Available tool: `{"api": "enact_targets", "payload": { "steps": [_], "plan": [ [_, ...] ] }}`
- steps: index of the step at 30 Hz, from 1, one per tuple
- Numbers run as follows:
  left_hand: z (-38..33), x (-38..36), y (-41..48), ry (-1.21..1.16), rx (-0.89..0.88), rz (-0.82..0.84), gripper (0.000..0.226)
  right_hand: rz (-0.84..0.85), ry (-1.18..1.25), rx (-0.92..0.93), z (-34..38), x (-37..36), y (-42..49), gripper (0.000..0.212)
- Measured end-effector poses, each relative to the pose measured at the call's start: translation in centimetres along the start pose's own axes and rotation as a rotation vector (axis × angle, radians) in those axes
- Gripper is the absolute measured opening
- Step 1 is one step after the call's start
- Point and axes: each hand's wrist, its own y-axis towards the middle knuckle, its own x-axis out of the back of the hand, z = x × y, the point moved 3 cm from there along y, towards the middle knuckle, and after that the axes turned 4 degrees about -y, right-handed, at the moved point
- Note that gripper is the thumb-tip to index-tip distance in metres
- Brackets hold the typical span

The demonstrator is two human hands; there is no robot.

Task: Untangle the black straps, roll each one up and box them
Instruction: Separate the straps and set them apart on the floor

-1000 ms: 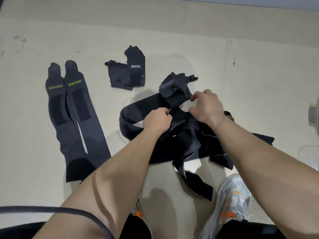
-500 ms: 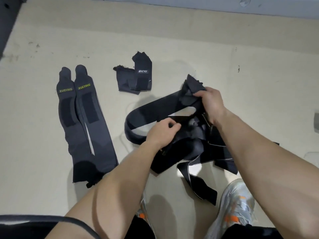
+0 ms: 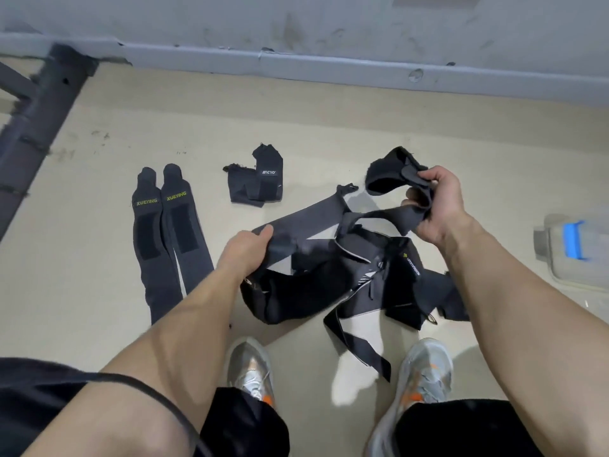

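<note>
**Strap end (image 3: 385, 174) pulled clear of tangle (image 3: 329, 285)**

Right hand (image 3: 438, 206) has lifted that end up and rightward, fingers curled round it; a second ago it sat low against the heap. Left hand (image 3: 245, 250) has shifted to grip the wide band (image 3: 306, 219) at its left bend. One strap looks nearly free; none is rolled yet. Bare floor (image 3: 329, 120) runs ahead to the wall (image 3: 329, 28). The box (image 3: 570, 255) lies at right, the flat straps (image 3: 171, 239) at left.

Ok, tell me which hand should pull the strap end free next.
Probably right: the right hand grips the strap end, raised above the tangle; the left hand holds the band down low.
</note>
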Motion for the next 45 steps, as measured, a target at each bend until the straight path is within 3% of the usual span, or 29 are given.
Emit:
{"api": "enact_targets", "payload": {
  "steps": [2, 5, 9, 14, 19, 24, 27, 31, 33, 37, 39, 43, 45],
  "plan": [
    [-0.9, 0.9, -1.2, -0.131, 0.03, -0.017, 0.068, 0.043, 0.023, -0.021, 0.8, 0.0, -1.4, 0.028],
    [-4.0, 1.2, -4.7, -0.367, -0.078, 0.097, 0.085, 0.066, 0.036, -0.026, 1.3, -0.9, -3.4, 0.022],
    [-7.5, 0.5, -8.9, -0.535, -0.23, 0.256, 0.084, 0.036, 0.08, -0.091, 2.0, -1.3, -5.4, 0.019],
    [-9.9, -0.5, -11.9, -0.926, -0.205, 0.443, 0.081, 0.173, -0.035, -0.054, 3.8, -1.9, -8.5, 0.02],
    [-12.3, -0.8, -14.7, -1.05, -0.173, 0.589, 0.062, 0.254, -0.201, -0.085, 5.3, -2.2, -11.6, 0.019],
    [-14.1, -0.4, -16.1, -1.039, -0.215, 0.678, 0.06, 0.394, -0.314, -0.097, 5.5, -2.8, -13.8, 0.054],
    [-13.4, -0.6, -15.1, -1.12, -0.154, 0.635, 0.055, 0.361, -0.238, -0.057, 6.3, -3.2, -14.0, 0.038],
    [-11.9, -2.4, -13.4, -0.701, -0.29, 0.372, 0.031, 0.341, -0.092, -0.047, 7.3, -4.1, -14.0, 0.014],
    [-12.0, -4.3, -12.1, -0.506, -0.397, 0.334, 0.047, 0.395, 0.002, -0.061, 7.9, -4.5, -14.1, 0.013],
    [-14.0, -5.7, -11.3, -0.419, -0.467, 0.398, 0.085, 0.447, 0.065, -0.058, 8.4, -4.4, -13.4, 0.025],
    [-15.0, -6.2, -11.1, -0.317, -0.493, 0.465, 0.075, 0.453, 0.077, -0.077, 8.5, -4.3, -12.9, 0.03],
    [-15.6, -7.1, -10.3, -0.135, -0.6, 0.43, 0.012, 0.436, 0.102, -0.054, 9.5, -3.7, -12.5, 0.038],
    [-14.3, -7.3, -9.3, 0.034, -0.607, 0.35, 0.029, 0.331, 0.082, -0.019, 10.3, -3.0, -12.4, 0.03]
  ]
}}
